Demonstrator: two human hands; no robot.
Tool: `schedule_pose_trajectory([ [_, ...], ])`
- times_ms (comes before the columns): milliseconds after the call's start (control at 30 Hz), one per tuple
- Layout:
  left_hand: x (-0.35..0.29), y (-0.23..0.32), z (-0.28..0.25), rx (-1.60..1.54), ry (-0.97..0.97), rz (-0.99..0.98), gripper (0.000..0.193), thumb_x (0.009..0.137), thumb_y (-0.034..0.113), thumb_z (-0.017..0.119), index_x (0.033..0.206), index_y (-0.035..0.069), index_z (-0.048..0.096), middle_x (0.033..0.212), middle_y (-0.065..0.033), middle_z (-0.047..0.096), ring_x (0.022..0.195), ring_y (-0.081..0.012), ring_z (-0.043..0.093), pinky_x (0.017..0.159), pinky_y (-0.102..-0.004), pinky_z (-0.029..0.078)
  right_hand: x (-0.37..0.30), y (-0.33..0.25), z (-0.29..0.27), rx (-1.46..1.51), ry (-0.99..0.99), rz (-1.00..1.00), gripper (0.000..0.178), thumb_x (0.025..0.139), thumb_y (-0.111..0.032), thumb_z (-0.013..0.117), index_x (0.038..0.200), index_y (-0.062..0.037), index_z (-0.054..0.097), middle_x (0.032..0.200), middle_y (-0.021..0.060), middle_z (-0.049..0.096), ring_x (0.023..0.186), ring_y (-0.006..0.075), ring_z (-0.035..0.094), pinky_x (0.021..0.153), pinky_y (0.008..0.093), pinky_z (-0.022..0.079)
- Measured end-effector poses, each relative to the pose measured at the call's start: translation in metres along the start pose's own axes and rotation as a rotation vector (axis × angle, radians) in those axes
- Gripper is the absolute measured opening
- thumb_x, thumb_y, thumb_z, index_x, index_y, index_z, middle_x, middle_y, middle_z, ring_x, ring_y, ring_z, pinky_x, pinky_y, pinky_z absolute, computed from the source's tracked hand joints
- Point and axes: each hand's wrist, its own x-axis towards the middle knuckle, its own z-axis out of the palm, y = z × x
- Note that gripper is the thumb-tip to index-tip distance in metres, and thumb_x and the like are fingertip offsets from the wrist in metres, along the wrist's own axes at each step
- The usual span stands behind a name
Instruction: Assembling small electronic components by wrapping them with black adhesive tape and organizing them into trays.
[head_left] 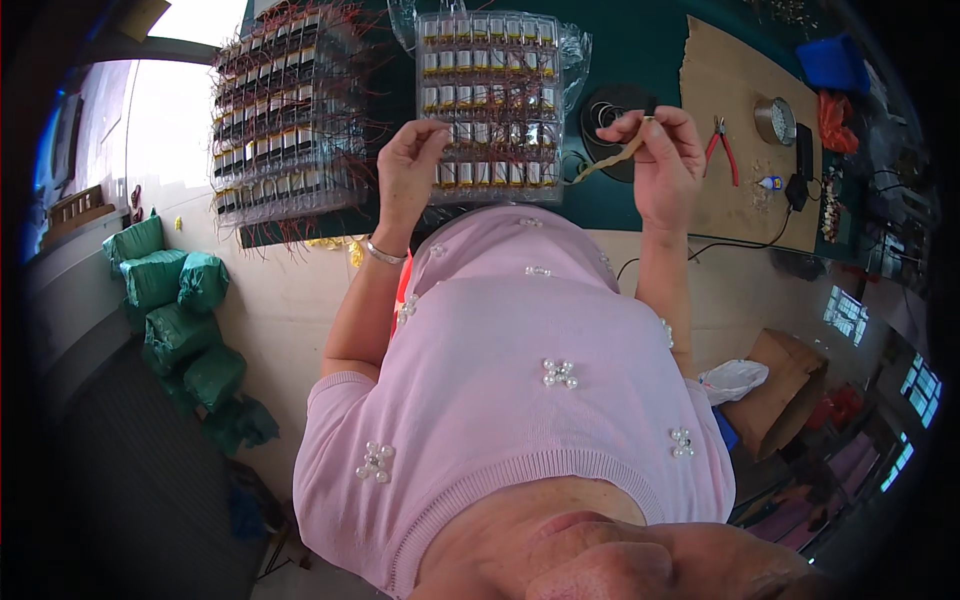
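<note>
My right hand (664, 172) pinches a thin yellowish tape strip (622, 158) between thumb and fingers, and a small black piece (650, 104) shows above the fingertips. The strip's lower end hangs near the right side of a clear plastic tray (487, 194). In that tray stand rows of small silver battery cells (465, 174) with yellow ends and dark red wires. At its left edge is my left hand (408, 168), thumb and fingers closed together; whatever they hold is too small to make out. Just left of the right hand lies a dark round reel (612, 130), partly hidden by the fingers.
Further left stands a stack of battery trays (285, 120) with loose wires sticking out. On a cardboard sheet (740, 90) at right are red-handled pliers (722, 150), a small glue bottle (770, 183), a round tin (774, 122) and a black cable (745, 243). Green bundles (175, 325) sit on the floor.
</note>
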Motion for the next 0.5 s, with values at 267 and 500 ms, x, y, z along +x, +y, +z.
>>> schedule_pose_trajectory([
  [267, -0.022, -0.037, -0.027, 0.576, -0.072, 0.073, 0.024, 0.072, 0.004, 0.071, 0.095, 0.004, 0.065, 0.077, -0.0090, 0.058, 0.063, -0.0188, 0.057, 0.059, -0.0304, 0.047, 0.003, -0.011, -0.002, 0.034, -0.100, 0.020, 0.009, 0.090, -0.005, 0.055, 0.099, -0.0026, 0.056, 0.074, 0.0097, 0.060, 0.056, 0.0119, 0.050, 0.051, 0.0237, 0.040],
  [500, -0.024, -0.039, -0.014, 0.958, -0.084, 0.303, 0.040, 0.070, 0.007, 0.072, 0.109, 0.010, 0.062, 0.091, -0.0099, 0.057, 0.079, -0.0292, 0.058, 0.067, -0.0387, 0.049, -0.007, 0.006, 0.004, 0.034, -0.131, 0.085, 0.009, 0.089, -0.004, 0.058, 0.097, -0.0020, 0.057, 0.074, 0.0082, 0.061, 0.055, 0.0068, 0.047, 0.049, 0.0192, 0.036],
])
